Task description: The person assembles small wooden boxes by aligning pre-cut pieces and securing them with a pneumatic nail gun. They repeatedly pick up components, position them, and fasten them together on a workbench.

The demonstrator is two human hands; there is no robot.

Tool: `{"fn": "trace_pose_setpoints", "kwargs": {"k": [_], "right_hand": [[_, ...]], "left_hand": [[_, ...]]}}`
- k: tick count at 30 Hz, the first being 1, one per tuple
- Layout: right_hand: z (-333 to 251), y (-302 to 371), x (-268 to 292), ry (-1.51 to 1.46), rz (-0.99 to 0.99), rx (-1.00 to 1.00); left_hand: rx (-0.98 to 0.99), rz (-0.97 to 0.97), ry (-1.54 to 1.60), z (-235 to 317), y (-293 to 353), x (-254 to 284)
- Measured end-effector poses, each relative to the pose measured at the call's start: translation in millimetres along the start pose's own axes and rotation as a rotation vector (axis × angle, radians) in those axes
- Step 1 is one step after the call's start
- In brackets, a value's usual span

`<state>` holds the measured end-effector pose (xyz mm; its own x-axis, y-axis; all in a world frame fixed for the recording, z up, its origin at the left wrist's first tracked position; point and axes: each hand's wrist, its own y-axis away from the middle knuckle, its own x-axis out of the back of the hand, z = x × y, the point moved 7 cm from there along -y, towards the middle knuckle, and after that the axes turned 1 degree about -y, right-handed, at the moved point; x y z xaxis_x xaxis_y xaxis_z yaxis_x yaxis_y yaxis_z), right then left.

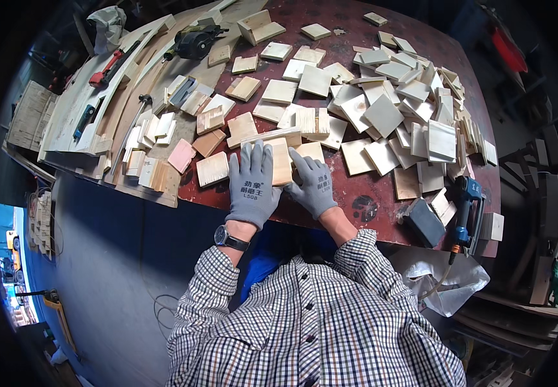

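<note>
Both my hands wear grey gloves and are at the near edge of the red table [211, 193], around a small wooden block [281, 162]. My left hand [253, 184] lies along the block's left side, its fingers pointing away and their tips reaching a thin wooden strip [275, 135] at the block's far end. My right hand [313, 185] closes on the block's right side, with its thumb toward the near end. Whether strip and block are joined, I cannot tell. The left thumb is hidden. Loose wooden pieces [212, 169] lie close to my left hand.
A large heap of square wooden pieces [383, 116] covers the table's right half. At the right edge are a nail gun [466, 213] and a dark block [423, 222]. To the left lie boards [72, 138], a red-handled tool [105, 69] and a black power tool [195, 42].
</note>
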<state>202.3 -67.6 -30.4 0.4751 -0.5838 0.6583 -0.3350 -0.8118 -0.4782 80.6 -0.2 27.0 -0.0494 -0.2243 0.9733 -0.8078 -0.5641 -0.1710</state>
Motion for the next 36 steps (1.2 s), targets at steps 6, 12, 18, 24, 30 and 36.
{"fn": "trace_pose_setpoints", "kwargs": {"k": [6, 12, 18, 24, 30, 36], "right_hand": [[-9, -1, 10, -0.033, -0.023, 0.051], [-12, -1, 14, -0.047, -0.058, 0.078], [-7, 0, 16, -0.124, -0.095, 0.071], [11, -15, 13, -0.669, -0.108, -0.25], [6, -10, 6, -0.444, -0.097, -0.114], [4, -6, 10, -0.382, -0.166, -0.071]], "left_hand": [[0.017, 0.012, 0.246, -10, 0, 1], [-0.004, 0.021, 0.232, -13, -19, -10], [-0.04, -0.007, 0.245, -20, -22, -14], [-0.011, -0.116, 0.215, -16, -24, -9], [-0.06, -0.16, 0.331, -26, -26, -18], [-0.082, -0.25, 0.651, -48, -28, -30]]}}
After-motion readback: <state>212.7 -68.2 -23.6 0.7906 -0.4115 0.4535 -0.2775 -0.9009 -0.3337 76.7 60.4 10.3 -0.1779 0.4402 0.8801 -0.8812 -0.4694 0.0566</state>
